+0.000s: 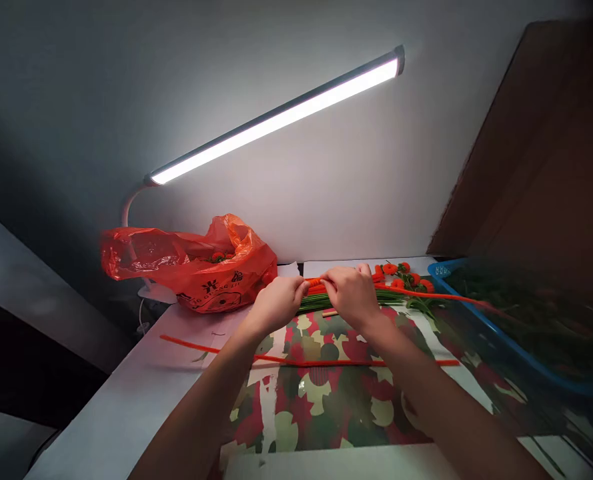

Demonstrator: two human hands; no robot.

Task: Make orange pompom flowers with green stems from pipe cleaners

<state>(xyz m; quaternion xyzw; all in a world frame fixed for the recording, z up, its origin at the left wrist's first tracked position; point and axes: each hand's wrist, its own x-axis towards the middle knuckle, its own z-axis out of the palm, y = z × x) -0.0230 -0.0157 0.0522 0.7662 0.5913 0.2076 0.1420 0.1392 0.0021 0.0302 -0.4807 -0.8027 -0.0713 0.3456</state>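
My left hand point(279, 303) and my right hand point(351, 297) are close together over the back of the table, fingers pinched. Between them they grip an orange pipe cleaner point(313, 283), which looks coiled there. A long straight orange length point(441, 295) runs out to the right past my right hand; whether it is the same piece is hidden. Beneath my hands lie bundled green pipe cleaners point(393, 297) and more orange ones point(319, 291). One loose orange pipe cleaner point(321, 364) stretches across the mat nearer me, passing under my forearms. A short tan stick point(329, 313) lies by my right hand.
A red plastic bag point(226, 283) stands at back left, with orange and green pieces inside. Small orange flower-like pieces point(413, 280) lie at back right, beside a blue basket point(471, 327) of dark green stuff. A lit lamp point(281, 120) hangs above the camouflage-patterned mat point(321, 407). Cardboard point(536, 147) leans right.
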